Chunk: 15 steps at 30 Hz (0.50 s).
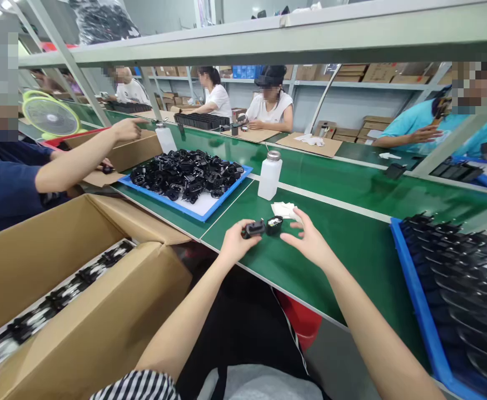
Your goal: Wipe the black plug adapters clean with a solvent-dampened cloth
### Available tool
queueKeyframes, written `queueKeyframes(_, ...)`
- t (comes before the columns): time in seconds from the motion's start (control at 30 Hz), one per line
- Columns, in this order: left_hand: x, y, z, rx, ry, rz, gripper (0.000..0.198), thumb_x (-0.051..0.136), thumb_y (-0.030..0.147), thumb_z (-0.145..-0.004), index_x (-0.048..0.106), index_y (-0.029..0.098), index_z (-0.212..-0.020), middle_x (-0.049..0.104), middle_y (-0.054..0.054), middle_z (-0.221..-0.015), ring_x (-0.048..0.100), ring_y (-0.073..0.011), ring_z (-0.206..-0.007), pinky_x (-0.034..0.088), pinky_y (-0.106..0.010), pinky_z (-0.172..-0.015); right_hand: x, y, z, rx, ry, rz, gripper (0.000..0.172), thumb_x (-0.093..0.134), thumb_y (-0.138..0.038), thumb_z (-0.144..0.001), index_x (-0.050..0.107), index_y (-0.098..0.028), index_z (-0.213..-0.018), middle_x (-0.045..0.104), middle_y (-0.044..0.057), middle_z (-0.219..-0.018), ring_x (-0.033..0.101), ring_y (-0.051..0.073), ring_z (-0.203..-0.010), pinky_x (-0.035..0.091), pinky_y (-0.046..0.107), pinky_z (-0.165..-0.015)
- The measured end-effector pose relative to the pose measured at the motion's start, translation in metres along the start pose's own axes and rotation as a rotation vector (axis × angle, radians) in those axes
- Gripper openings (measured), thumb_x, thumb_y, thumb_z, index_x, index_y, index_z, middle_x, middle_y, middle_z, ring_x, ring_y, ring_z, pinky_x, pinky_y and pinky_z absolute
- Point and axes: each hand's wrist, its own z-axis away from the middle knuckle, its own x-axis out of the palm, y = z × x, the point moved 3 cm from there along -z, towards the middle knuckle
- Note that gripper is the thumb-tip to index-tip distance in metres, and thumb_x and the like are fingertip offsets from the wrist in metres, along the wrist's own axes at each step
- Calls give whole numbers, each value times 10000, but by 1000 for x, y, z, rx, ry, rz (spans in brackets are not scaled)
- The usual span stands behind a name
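Observation:
My left hand (234, 242) is closed around a black plastic part (254, 228) with a recessed face, held over the near edge of the green bench. Just right of it is a small black housing (274, 226) with pale, whitish contents showing at its top. Whether it touches the left-hand part I cannot tell. My right hand (313, 240) is open beside this housing, thumb and fingers apart, with nothing seen between them. A folded white cloth or paper (284, 210) lies just behind. Beyond it stands a white bottle with a metal cap (269, 175).
A blue-rimmed tray (205, 215) piled with black parts lies left of centre. Another blue tray (414, 300) holds rows of black parts at right. An open cardboard box (143, 300) stands at near left. A co-worker's arm (80, 153) reaches in from the left; a shelf (268, 41) spans overhead.

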Motion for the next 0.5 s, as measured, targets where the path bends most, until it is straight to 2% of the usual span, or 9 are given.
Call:
queueKeyframes(0.07,10,24,25,129,-139,102,276,594,196,-573,531,187,-842,551,-4,-836,516,-129,-759,417,-226,-661,-2,-11,35,-69,-67,-107,557,549,-311,-653,324,-209,-1152,427,83,-1073,480,195,-847,411,350,-708)
queueKeyframes(0.13,24,49,52,186,-306,165,232,585,187,-578,539,188,-805,545,-2,-802,515,-128,-749,420,-222,-638,-2,-15,73,-116,-20,-227,412,577,-275,-643,452,-242,-1035,479,47,-993,491,188,-832,435,314,-672)
queueKeyframes(0.23,38,75,75,109,-589,278,333,619,229,-546,496,189,-853,539,-17,-851,520,-144,-775,437,-235,-627,-15,-14,125,-148,233,-467,275,608,-299,-636,530,-260,-897,523,14,-891,532,159,-729,460,264,-596)
queueKeyframes(0.3,41,79,68,108,-675,283,475,635,265,-530,439,211,-959,500,-38,-991,485,-169,-904,430,-275,-725,-43,-12,152,-146,436,-546,260,604,-322,-643,537,-265,-888,537,2,-826,527,112,-536,446,226,-462)
queueKeyframes(0.33,41,78,58,132,-634,236,516,628,278,-537,411,219,-1002,463,-46,-1058,444,-181,-978,401,-305,-794,-66,-11,163,-155,582,-535,262,611,-311,-635,539,-260,-881,543,-3,-780,507,96,-470,426,214,-419)
queueKeyframes(0.4,36,68,27,157,-377,58,503,594,311,-564,399,205,-1016,401,-66,-1130,363,-211,-1069,316,-366,-890,-125,-9,183,-196,966,-413,276,649,-250,-570,543,-231,-825,535,-20,-634,518,111,-477,422,214,-440)
queueKeyframes(0.43,33,60,12,130,-260,-32,495,587,326,-563,408,184,-1001,391,-84,-1134,340,-232,-1086,288,-389,-907,-157,-5,190,-221,1140,-339,357,685,-198,-485,527,-236,-804,541,-25,-622,539,138,-521,433,240,-478)
queueKeyframes(0.47,31,52,-1,87,-198,-104,492,582,344,-561,414,168,-989,390,-101,-1131,323,-251,-1098,271,-401,-916,-187,2,192,-173,1237,-268,420,696,-175,-426,516,-229,-801,554,-13,-651,551,165,-558,433,265,-497)
queueKeyframes(0.5,28,43,-12,42,-170,-154,488,575,362,-564,419,158,-979,396,-112,-1124,320,-264,-1099,266,-404,-917,-216,13,190,-73,1246,-185,417,691,-186,-409,518,-207,-788,552,4,-658,550,180,-581,430,288,-512)
